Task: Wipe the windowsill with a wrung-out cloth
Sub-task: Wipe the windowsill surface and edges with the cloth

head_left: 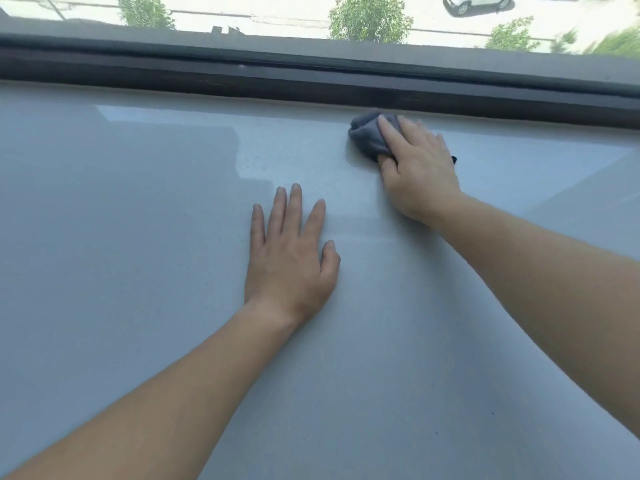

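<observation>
A wide, glossy pale grey windowsill [138, 237] fills most of the view. A bunched dark grey cloth [367, 135] lies on it near the far edge, right of centre. My right hand [419, 168] presses down on the cloth, with fingers over its top and the thumb against its near side. My left hand [291, 251] rests flat on the sill nearer to me, fingers spread, holding nothing. A faint damp streak shows on the sill between the two hands.
A dark brown window frame [311, 81] runs along the far edge of the sill, just beyond the cloth. Through the glass I see trees [369, 19] and a parked white car [479, 1] far below.
</observation>
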`<state>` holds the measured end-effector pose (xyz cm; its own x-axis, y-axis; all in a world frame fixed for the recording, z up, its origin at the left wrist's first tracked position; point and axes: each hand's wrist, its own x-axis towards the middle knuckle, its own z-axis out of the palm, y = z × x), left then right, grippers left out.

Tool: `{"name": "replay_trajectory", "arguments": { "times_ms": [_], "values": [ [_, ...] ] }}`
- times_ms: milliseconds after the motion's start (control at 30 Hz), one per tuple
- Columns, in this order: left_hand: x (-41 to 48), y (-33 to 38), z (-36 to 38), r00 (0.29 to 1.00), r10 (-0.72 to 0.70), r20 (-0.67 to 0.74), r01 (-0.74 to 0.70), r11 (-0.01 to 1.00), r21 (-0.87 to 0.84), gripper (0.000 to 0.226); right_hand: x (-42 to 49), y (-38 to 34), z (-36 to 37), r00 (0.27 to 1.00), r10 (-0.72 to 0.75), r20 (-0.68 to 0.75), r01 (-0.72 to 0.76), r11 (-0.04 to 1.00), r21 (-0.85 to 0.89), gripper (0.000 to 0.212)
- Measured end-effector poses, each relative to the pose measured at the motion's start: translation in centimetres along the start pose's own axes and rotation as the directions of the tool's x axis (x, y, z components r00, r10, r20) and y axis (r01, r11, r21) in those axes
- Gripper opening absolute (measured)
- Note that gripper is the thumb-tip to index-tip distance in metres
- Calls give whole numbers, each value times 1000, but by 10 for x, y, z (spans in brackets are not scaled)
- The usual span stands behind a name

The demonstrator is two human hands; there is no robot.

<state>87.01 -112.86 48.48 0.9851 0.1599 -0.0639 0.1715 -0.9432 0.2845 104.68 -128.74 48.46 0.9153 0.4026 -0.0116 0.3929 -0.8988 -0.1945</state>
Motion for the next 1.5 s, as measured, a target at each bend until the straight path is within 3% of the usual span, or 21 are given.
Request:
{"name": "replay_trajectory", "arguments": {
  "times_ms": [67,100,200,433,533,600,633,800,933,967,1067,1133,1200,1267,1333,1433,1500],
  "values": [
    [-1,0,0,1000,4,1,-4,1000,9,67,1,-17,7,987,160,-34,-160,987,17,58],
    [-2,0,0,1000,4,0,-4,1000,8,67,-3,-29,10,990,137,-36,-137,990,20,58],
    [0,1,0,1000,-2,-12,2,1000,20,67,-13,-51,11,994,-112,16,112,993,21,57],
    [0,2,0,1000,3,-4,-3,999,34,67,-9,-28,7,993,-109,35,109,994,2,58],
    [0,4,0,1000,2,12,-3,998,56,68,-10,30,-7,988,152,-14,-152,988,16,60],
    [1,5,0,1000,-6,21,5,998,68,69,-13,45,-10,928,370,-55,-367,929,49,60],
    [1,5,0,1000,-7,22,5,997,71,69,-15,41,-8,912,403,-71,-401,915,45,58],
    [1,6,0,1000,-1,20,0,998,66,69,-23,58,-13,996,84,14,-84,996,6,58],
    [2,7,-1,999,-12,37,10,998,65,71,-17,70,-17,930,363,-64,-360,931,64,56],
    [2,8,-2,999,-24,39,21,998,55,72,-23,57,-14,930,361,-69,-357,932,68,56],
    [2,22,-2,998,-52,27,52,999,-5,70,-65,28,-8,998,58,23,-59,996,61,58],
    [-7,36,-1,1000,-24,2,25,999,-49,68,-76,43,-14,994,-67,87,63,997,45,59],
    [-25,52,3,1000,14,-3,-15,996,-89,66,-64,68,-17,998,42,52,-44,998,44,57],
    [-43,67,8,999,46,-3,-46,994,-102,64,-51,82,-20,960,278,-3,-277,955,104,56],
    [-55,77,16,999,51,6,-50,995,-85,62,-58,69,-17,938,344,-36,-339,935,105,55],
    [-59,83,25,999,34,21,-34,999,-4,62,-104,44,-10,999,47,6,-47,995,85,56],
    [-58,84,28,999,26,26,-27,999,36,63,-128,52,-15,987,-131,96,124,990,73,58]
  ]
}}
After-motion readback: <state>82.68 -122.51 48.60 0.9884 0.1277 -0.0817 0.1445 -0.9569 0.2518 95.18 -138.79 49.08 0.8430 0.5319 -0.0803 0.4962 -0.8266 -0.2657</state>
